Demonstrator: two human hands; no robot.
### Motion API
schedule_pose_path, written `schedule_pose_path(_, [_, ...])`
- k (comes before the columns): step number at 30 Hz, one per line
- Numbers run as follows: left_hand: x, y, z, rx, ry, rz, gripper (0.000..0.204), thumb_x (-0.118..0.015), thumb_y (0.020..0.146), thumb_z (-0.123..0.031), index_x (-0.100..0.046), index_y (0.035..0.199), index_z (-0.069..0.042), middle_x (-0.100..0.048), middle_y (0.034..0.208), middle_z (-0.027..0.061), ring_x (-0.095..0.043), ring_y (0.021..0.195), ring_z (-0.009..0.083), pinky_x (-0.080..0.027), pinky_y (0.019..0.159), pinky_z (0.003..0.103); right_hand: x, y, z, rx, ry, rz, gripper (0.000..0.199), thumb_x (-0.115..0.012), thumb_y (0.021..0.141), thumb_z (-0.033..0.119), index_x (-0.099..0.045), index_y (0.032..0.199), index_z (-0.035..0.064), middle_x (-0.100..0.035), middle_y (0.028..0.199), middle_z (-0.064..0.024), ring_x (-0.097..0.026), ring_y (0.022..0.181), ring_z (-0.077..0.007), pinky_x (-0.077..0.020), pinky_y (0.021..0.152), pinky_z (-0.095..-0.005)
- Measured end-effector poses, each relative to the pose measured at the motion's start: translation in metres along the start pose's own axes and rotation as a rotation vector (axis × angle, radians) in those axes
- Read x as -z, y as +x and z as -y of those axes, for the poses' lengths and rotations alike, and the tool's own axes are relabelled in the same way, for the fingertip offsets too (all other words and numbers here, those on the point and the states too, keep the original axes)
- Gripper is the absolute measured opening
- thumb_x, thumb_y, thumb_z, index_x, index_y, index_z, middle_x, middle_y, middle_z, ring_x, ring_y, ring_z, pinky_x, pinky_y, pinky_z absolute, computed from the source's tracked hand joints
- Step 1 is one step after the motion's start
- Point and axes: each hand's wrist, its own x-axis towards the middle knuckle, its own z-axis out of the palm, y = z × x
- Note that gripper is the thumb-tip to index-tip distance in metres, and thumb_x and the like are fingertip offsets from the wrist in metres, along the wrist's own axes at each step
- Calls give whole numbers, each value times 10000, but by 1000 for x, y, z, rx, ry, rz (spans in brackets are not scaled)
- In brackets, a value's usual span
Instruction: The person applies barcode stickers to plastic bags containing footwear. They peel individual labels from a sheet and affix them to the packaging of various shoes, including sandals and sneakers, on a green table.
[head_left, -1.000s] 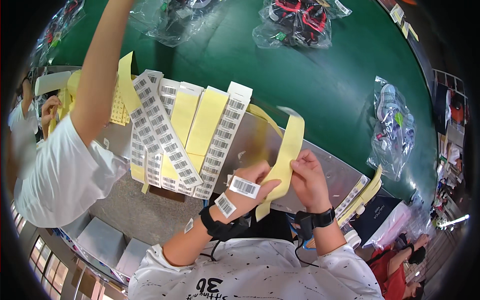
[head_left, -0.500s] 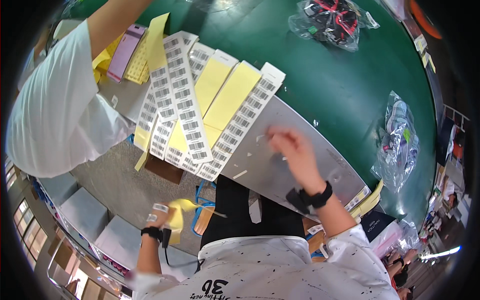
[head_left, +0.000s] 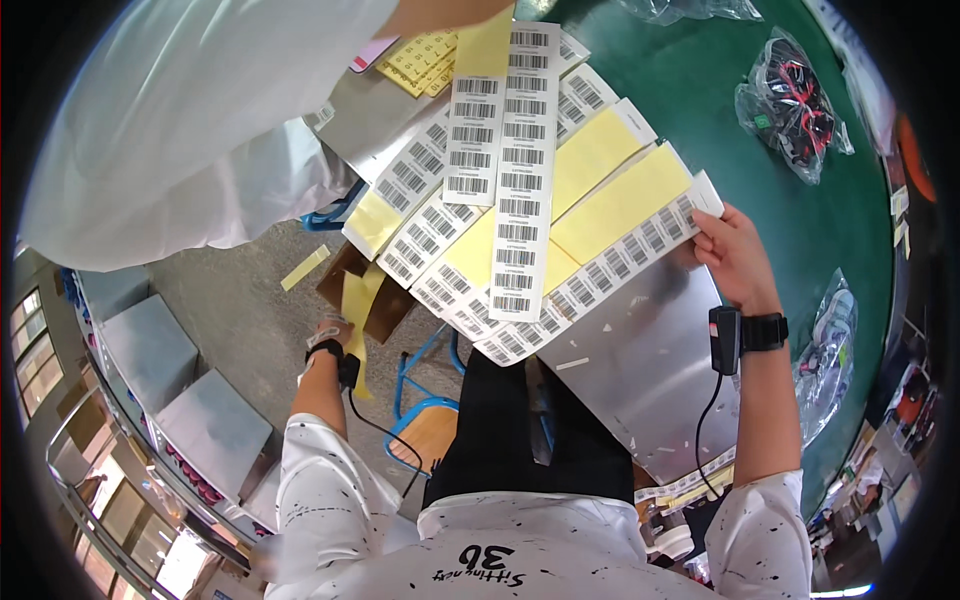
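Observation:
My right hand (head_left: 735, 255) is closed at the right end of a white barcode label strip (head_left: 625, 262), thumb and fingers pinching its corner. That strip lies outermost in a fan of overlapping white label strips and yellow backing sheets (head_left: 620, 205). Two more barcode strips (head_left: 522, 180) lie across the top of the fan. Low on the left, beside a brown open box (head_left: 390, 315), my left hand (head_left: 335, 332) is closed on a crumpled yellow backing strip (head_left: 358, 310). Small white pieces are on its fingers, which are partly hidden.
Under the fan is a grey metal plate (head_left: 650, 370) on a green table (head_left: 690, 95). Bagged shoes (head_left: 795, 105) lie to the right. At upper left a person in a white sleeve (head_left: 190, 130) reaches across. A blue-framed stool (head_left: 430, 425) stands below; grey boxes (head_left: 150, 340) line the left.
My right hand has moved from over the metal plate to the label strip's end and pinches it. My left hand with the yellow strip has come up beside the brown box. The view has turned.

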Motion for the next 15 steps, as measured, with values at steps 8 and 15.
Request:
schedule_pose_path(8, [76,-93,-56,-351,-688,-573,131,-703,857,-180,-625,917,-94,-675,948,91,-662,868,254,-524,752,367,-5,-14,-13,106,-154,-167,124,-692,898,119,-638,835,27,-552,633,19,-439,501,-51,-317,455,-214])
schedule_pose_path(15, [216,-239,-229,-732,-766,-638,131,-663,844,14,-643,973,5,-663,864,154,-669,731,293,-539,668,354,3,-25,-23,127,-31,-216,128,-705,886,143,-643,858,35,-556,635,19,-456,504,-50,-328,471,-216])
